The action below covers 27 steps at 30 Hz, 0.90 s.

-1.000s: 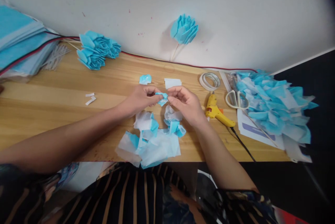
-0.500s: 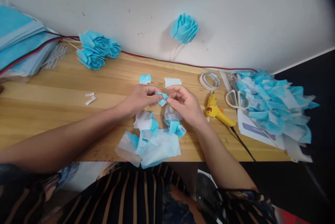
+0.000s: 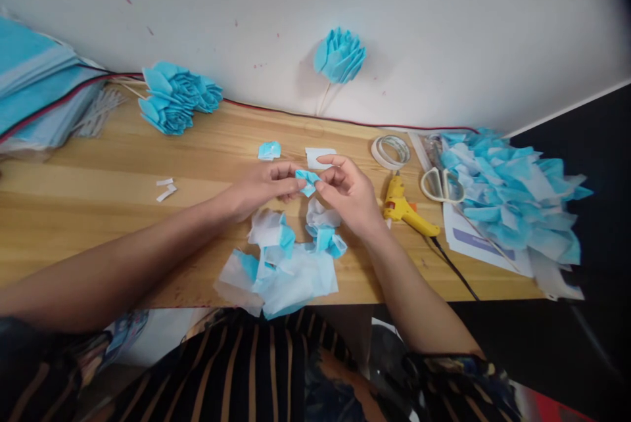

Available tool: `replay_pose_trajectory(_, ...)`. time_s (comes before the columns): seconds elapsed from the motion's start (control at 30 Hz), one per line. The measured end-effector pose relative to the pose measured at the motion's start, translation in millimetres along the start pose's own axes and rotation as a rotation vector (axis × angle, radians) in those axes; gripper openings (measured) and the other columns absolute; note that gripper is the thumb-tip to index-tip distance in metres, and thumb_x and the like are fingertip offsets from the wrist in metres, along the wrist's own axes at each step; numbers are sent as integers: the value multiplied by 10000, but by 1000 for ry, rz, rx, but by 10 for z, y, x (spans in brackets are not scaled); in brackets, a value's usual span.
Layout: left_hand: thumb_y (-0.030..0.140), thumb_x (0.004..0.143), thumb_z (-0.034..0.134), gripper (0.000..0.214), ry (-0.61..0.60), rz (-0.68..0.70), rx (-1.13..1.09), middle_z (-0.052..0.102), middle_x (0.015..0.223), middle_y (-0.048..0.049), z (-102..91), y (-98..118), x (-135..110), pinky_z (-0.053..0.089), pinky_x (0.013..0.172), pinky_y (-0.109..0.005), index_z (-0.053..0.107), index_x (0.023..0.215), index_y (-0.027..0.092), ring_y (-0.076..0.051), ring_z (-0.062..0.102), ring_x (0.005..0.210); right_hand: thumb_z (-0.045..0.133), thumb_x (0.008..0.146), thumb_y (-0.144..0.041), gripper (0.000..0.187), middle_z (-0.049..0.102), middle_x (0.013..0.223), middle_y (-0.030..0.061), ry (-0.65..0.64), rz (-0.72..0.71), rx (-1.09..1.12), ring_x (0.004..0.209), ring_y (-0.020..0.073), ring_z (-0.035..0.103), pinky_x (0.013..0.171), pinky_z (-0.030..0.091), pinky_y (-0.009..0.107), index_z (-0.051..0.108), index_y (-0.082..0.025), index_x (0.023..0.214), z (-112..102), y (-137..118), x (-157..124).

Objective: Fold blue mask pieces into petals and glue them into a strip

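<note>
A small folded blue paper piece [image 3: 307,180] is pinched between both my hands above the wooden table [image 3: 98,211]. My left hand [image 3: 263,187] grips its left side with closed fingers. My right hand [image 3: 348,193] pinches its right side, the index finger raised a little. Just below my hands lies a heap of blue and white paper scraps [image 3: 286,257] at the table's front edge. A small blue folded bit [image 3: 269,150] and a white paper slip [image 3: 318,157] lie just beyond my hands.
Blue paper flowers [image 3: 175,96] lie at the back left; one flower on a stick [image 3: 340,56] leans on the wall. A tape roll [image 3: 392,151], yellow glue gun [image 3: 404,208], scissors [image 3: 442,185] and a blue paper pile [image 3: 513,195] sit at right. Stacked blue sheets [image 3: 34,90] at far left.
My hands stay together on the blue piece; my right index finger has lifted slightly. The view has shifted a little to the right and down.
</note>
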<state>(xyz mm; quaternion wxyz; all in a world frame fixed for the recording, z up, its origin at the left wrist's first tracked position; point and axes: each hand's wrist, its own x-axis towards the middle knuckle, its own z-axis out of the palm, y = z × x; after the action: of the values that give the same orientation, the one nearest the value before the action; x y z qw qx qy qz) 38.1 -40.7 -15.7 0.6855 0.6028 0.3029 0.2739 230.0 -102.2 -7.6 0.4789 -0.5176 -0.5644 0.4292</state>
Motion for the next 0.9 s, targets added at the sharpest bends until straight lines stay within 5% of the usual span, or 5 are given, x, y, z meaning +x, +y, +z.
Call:
replay_pose_trajectory(0.13, 368, 757, 750, 249, -54, -8, 57, 618, 778, 4, 26, 36, -19, 429, 652, -248, 643, 853, 165, -115, 544, 709, 702, 806, -299, 372, 575, 722, -63, -1, 0, 53, 615, 97, 513, 569, 402, 244, 576, -229, 1149, 1, 6, 11)
replay_pose_trajectory(0.9, 432, 792, 691, 303, 92, 13, 114, 575, 629, 14, 43, -40, -6, 421, 603, -242, 587, 690, 166, -104, 529, 611, 705, 837, -367, 496, 574, 757, -55, -102, 91, 65, 606, 103, 511, 551, 409, 255, 539, -241, 1287, 16, -19, -7)
